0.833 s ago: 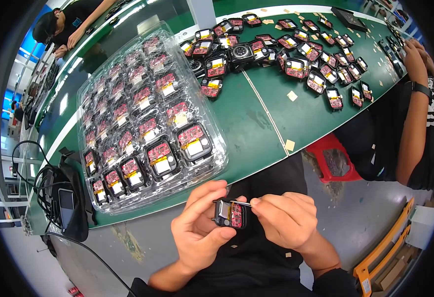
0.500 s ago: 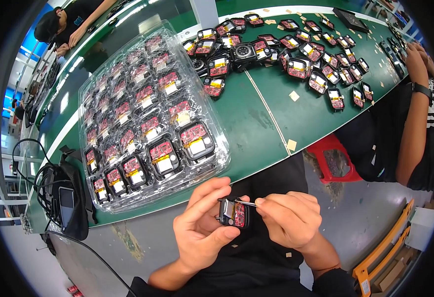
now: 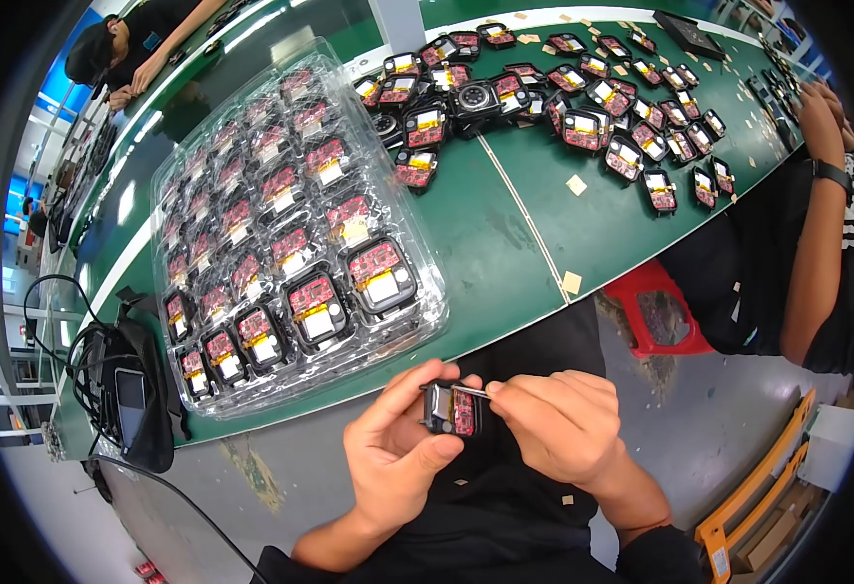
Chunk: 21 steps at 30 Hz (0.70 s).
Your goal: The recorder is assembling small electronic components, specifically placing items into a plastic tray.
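Observation:
My left hand [image 3: 393, 453] grips an open smartwatch case [image 3: 452, 409] by its edges, just off the bench's near edge. Inside the case show a red circuit board and a silvery part. A thin metal tool, likely tweezers [image 3: 470, 391], is pinched in my right hand [image 3: 565, 428]. Its tip reaches over the upper edge of the case; whether it touches the board I cannot tell. To the left, a clear plastic tray [image 3: 427, 321] holds rows of similar cases with red boards and white parts.
Many loose watch cases [image 3: 583, 131] lie heaped on the green bench [image 3: 505, 282], with small tan squares scattered about. A black bag with cables [image 3: 140, 389] sits at the left corner. At right, a co-worker's arm [image 3: 816, 243] and a red stool [image 3: 656, 311]. Another person works at far left.
Both hands have shifted slightly, the right one a little to the left. The smartwatch case has turned and moved slightly left, and the tool's tip now lies further over it.

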Motion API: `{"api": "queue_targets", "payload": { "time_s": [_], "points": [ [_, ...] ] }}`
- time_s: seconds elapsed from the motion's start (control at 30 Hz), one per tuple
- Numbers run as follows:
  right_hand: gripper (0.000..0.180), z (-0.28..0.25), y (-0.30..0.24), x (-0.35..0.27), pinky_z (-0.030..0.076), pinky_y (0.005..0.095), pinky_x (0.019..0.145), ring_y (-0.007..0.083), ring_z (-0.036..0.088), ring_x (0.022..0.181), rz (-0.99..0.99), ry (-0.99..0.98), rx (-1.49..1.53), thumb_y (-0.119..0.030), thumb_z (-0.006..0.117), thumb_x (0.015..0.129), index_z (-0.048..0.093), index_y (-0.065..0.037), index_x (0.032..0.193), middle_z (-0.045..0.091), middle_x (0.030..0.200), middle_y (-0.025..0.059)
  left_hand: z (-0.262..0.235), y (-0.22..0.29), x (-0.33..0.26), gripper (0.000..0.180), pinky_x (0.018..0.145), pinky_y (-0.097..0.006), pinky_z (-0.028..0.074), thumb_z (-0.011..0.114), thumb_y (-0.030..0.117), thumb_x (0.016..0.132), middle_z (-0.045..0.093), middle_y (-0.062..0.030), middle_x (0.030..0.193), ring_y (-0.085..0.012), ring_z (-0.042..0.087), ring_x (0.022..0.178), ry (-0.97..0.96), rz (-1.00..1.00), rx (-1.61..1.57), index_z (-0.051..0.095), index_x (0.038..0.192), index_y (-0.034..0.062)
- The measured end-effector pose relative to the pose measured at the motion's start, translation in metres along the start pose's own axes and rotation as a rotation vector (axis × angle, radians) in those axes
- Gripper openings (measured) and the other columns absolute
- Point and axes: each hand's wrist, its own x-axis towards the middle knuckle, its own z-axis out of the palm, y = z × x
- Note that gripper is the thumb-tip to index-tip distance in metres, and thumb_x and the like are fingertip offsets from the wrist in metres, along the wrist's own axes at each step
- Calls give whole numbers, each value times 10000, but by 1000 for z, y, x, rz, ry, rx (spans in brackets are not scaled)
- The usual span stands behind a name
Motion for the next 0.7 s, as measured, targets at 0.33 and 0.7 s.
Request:
{"api": "queue_targets", "payload": {
  "time_s": [0.33,0.7],
  "points": [
    [150,-15,28,22,561,299,615,254,711,674,138,296,46,39,793,816,715,30,944,740,831,141,3,33,-2,558,988,-498,597,627,169,1036,579,-255,1347,-415,659,1184,-148,-39,-128,421,1484,-91],
    [426,-14,90,82,565,476,723,387,687,871,538,186,-698,-252,735,937,629,-23,1281,557,1169,156,-10,68,-8,258,828,-452,645,585,36,1028,692,-266,1101,-372,712,1048,-38,154,76,577,1257,-82]
  ]
}}
